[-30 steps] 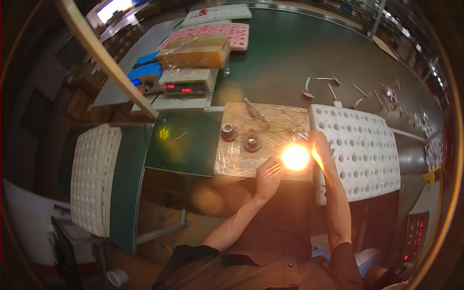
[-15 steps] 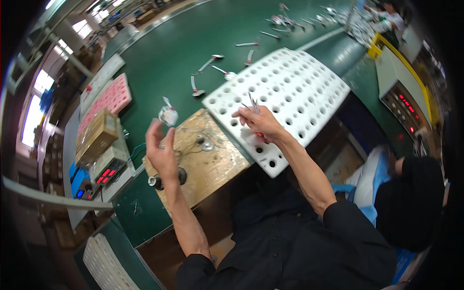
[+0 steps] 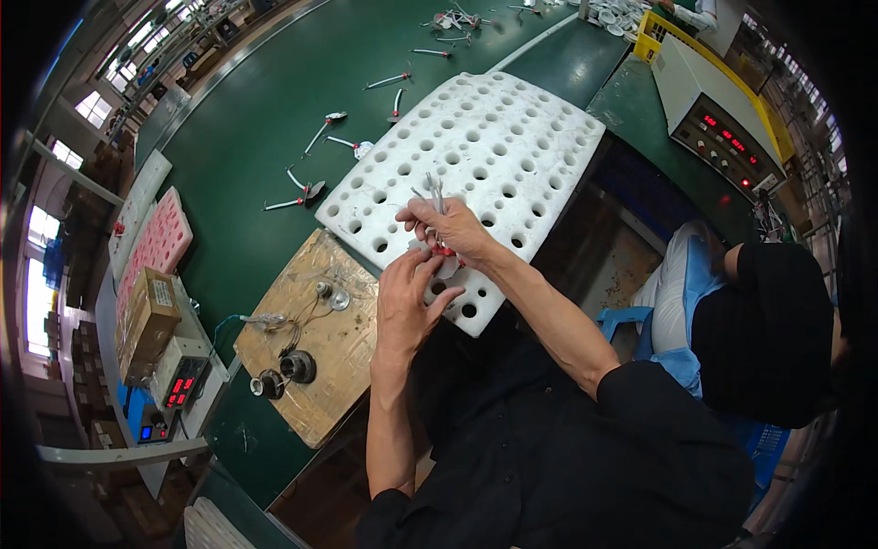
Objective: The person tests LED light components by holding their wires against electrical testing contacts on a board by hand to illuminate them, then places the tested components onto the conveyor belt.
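Over the near part of a white foam board [image 3: 476,151] with rows of round holes, my right hand [image 3: 457,231] is closed around a small bundle of parts [image 3: 445,263]. Grey-white strips poke up above its fingers, and red pieces and pale discs show below. My left hand [image 3: 402,297] is right beside it. Its fingertips meet the lower end of the bundle, with the thumb spread apart from the fingers. The fingers partly hide the discs, so how many parts there are cannot be made out.
On the left, a tape-covered board [image 3: 338,384] carries a black round fixture [image 3: 297,366] and wires. Several strip-and-disc parts [image 3: 313,190] lie on the green table [image 3: 247,165]. A power supply [image 3: 718,119] stands at right, another [image 3: 183,371] at left, near a pink foam board [image 3: 155,247].
My left hand has moved right to the bundle in my right hand. The disc part that was by its fingertips now lies on the green table. The view has shifted.
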`<state>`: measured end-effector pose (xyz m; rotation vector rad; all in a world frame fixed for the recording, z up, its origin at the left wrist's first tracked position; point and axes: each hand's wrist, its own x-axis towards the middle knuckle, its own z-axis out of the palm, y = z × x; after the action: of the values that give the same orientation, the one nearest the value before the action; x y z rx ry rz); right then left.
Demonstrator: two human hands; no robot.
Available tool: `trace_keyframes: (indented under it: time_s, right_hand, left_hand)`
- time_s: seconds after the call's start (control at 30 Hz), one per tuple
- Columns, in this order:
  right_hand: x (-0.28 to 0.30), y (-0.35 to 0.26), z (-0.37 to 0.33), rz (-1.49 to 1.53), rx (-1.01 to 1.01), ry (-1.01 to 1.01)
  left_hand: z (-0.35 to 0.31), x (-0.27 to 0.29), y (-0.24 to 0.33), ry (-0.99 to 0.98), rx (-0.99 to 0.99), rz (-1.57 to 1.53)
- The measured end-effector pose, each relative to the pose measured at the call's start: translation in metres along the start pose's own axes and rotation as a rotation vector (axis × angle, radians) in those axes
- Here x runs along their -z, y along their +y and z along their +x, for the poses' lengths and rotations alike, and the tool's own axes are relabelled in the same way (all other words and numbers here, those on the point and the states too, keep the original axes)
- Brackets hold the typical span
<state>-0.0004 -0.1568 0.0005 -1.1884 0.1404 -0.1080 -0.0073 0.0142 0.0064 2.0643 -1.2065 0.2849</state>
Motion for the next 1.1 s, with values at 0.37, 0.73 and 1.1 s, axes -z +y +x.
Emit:
trace_keyframes:
  time_s: [0.37,0.73,1.1]
  right_hand:
    - [-0.003,0.018,0.009,-0.119,0.189,0.052]
    - [0.002,-0.012,0.000,0.061,0.043,0.086]
    - [-0.048,-0.011,-0.021,-0.304,0.091,-0.031]
  left_hand:
    - [-0.021,-0.003,-0.014,0.221,0.301,-0.447]
    - [-0.071,0.009,0.013,0.523,0.456,-0.708]
    - [-0.085,-0.011,0.025,0.497,0.594,-1.111]
